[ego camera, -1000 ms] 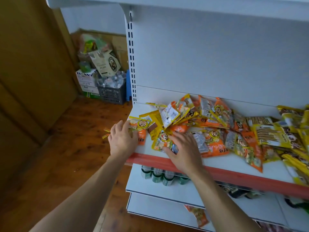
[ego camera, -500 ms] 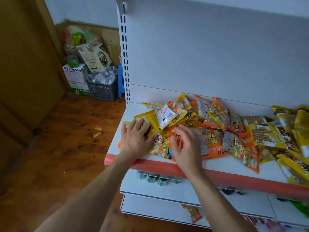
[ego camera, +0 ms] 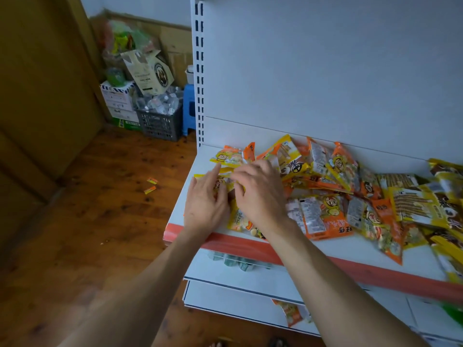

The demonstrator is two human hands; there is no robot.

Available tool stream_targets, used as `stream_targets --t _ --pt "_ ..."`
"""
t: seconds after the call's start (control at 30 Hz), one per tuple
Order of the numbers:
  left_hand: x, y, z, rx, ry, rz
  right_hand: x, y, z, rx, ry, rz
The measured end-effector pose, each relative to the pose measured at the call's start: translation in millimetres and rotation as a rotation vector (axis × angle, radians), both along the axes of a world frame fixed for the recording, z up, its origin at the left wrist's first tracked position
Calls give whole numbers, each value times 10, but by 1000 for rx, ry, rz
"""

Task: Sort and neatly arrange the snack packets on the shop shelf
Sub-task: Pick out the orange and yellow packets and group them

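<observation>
At the left of the frame two strays (ego camera: 150,189) lie on the floor (ego camera: 100,209), well apart from the shelf (ego camera: 325,264). On the shelf's left end, mid-frame, the left hand (ego camera: 204,209) rests flat on a few yellow packets, fingers fairly straight, pressing rather than gripping. One yellow packet (ego camera: 226,157) lies just beyond its forefinger. Touching it on the right, the right hand (ego camera: 260,196) bends its fingers over the near edge of the pile (ego camera: 323,216). Blur hides whether they pinch a packet, so I cannot tell. From there to the right edge the pile sprawls against the back wall, orange and yellow mixed, some face down, overlapping at all angles, and it runs into brown-and-yellow stick packets (ego camera: 411,204). Lower down, another packet (ego camera: 288,311) sits on a bottom shelf. I judge the job barely begun: a small group is forming at the left end, and nearly everything else still needs sorting and squaring.
</observation>
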State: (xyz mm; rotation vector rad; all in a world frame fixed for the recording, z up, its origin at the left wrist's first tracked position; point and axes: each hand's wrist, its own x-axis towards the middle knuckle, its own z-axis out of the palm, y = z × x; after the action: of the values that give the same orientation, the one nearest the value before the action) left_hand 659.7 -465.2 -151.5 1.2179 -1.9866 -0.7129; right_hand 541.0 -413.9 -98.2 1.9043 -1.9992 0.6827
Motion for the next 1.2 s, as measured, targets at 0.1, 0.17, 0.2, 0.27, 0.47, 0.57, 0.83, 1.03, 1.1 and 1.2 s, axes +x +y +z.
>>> stream_targets --t 0.1,0.17,0.2,0.27,0.47,0.57,0.83,1.03,1.1,1.2 --pt "23 -19 -5 -15 2 61 -15 -30 -52 335 108 -63" --pt "39 -31 -16 -21 37 112 -32 -3 -126 475 90 -128" --pt "43 -32 -17 -5 61 130 -27 7 -153 501 64 -154" --pt "42 -26 -28 21 101 147 27 -8 -176 521 18 -184" --pt "55 -53 -71 0 143 152 150 -122 -143 546 -40 -253" --pt "65 -65 -92 -16 146 156 133 -141 -119 515 -18 -245" --pt "81 -67 -114 -26 113 90 -90 30 -99 343 -299 -204" --pt "-23 -74 -26 82 -8 -33 -444 99 -83 86 -970 -277" --pt "-116 -60 96 171 53 -158 -473 110 -91 28 -1057 -273" --pt "-330 -36 303 296 -28 -224 -431 176 -119 -36 -995 -220"
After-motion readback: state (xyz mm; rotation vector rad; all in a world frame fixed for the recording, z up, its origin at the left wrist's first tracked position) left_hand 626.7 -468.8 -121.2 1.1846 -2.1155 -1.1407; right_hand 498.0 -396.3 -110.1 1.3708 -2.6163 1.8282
